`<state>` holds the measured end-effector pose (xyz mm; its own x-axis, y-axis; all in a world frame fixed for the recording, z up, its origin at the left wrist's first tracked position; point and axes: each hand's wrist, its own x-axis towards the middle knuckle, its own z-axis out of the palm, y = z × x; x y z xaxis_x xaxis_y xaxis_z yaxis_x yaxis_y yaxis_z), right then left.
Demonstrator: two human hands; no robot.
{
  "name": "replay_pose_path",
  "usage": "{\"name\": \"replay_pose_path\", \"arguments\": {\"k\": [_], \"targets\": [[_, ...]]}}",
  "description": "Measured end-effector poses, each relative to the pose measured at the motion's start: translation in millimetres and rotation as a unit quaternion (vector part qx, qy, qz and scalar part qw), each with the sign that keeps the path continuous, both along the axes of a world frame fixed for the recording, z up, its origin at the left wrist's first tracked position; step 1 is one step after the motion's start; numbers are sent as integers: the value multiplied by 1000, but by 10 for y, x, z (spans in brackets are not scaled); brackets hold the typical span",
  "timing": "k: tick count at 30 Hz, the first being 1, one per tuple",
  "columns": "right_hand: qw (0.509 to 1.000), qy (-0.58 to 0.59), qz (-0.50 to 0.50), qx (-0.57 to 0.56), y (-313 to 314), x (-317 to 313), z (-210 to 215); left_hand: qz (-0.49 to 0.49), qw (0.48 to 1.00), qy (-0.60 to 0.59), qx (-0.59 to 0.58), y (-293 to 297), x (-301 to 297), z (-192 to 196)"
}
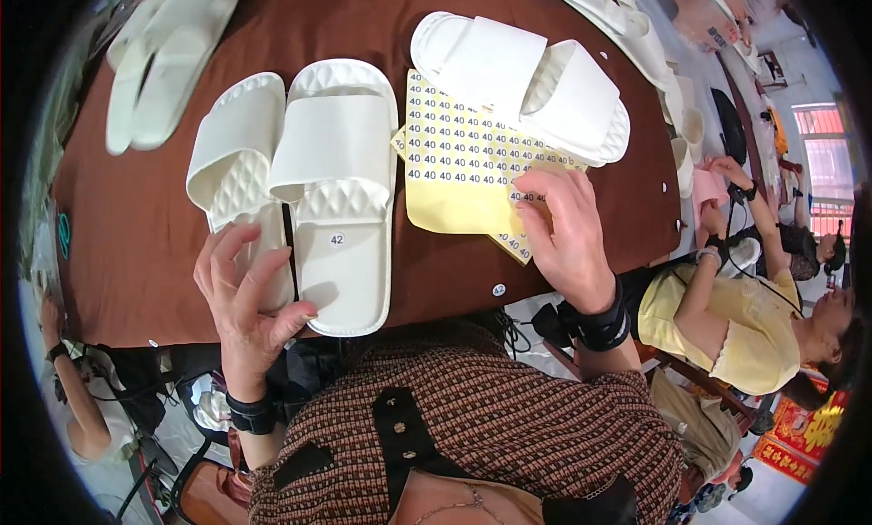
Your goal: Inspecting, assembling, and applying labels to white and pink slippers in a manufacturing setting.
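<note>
A pair of white slides lies side by side in front of me, the left slide (234, 125) overlapping the right slide (341, 134) slightly. A small round sticker (337, 240) sits on the right slide's insole. My left hand (245, 284) rests over the heel ends, fingers apart on the left slide and thumb at the right one's edge. On the yellow sticker sheet (445, 203), printed with rows of round labels, my right hand (568, 230) lies at the lower right. Its thumb and forefinger are apart, with labels showing between them; no loose sticker is visible there.
Another pair of white slides (518, 80) lies on the sheet's upper part. More white footwear (173, 62) stands at the far left, and several slides (627, 34) line the far right edge. A loose sticker (499, 290) is on the brown tablecloth (436, 298). A person in yellow (727, 325) works at right.
</note>
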<state>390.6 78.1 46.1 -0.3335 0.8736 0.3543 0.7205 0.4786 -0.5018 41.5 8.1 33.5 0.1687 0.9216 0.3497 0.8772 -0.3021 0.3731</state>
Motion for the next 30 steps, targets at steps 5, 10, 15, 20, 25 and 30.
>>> {"name": "replay_pose_path", "arguments": {"k": [5, 10, 15, 20, 25, 30], "targets": [[1000, -8, 3, -8, 12, -16, 24, -6, 1000, -1, 9, 10, 2, -3], [1000, -22, 14, -10, 37, -22, 48, -7, 1000, 0, 13, 10, -4, -6], [999, -27, 26, -20, 51, -12, 65, -7, 1000, 3, 16, 12, 3, -12], [999, -18, 30, -39, 71, -24, 69, -4, 1000, 2, 17, 4, -9, -23], [998, -2, 28, -52, 70, -30, 68, -5, 1000, 6, 11, 4, -22, -27], [998, 12, 28, -63, 77, -27, 37, -2, 1000, 11, 2, -10, -27, -31]]}}
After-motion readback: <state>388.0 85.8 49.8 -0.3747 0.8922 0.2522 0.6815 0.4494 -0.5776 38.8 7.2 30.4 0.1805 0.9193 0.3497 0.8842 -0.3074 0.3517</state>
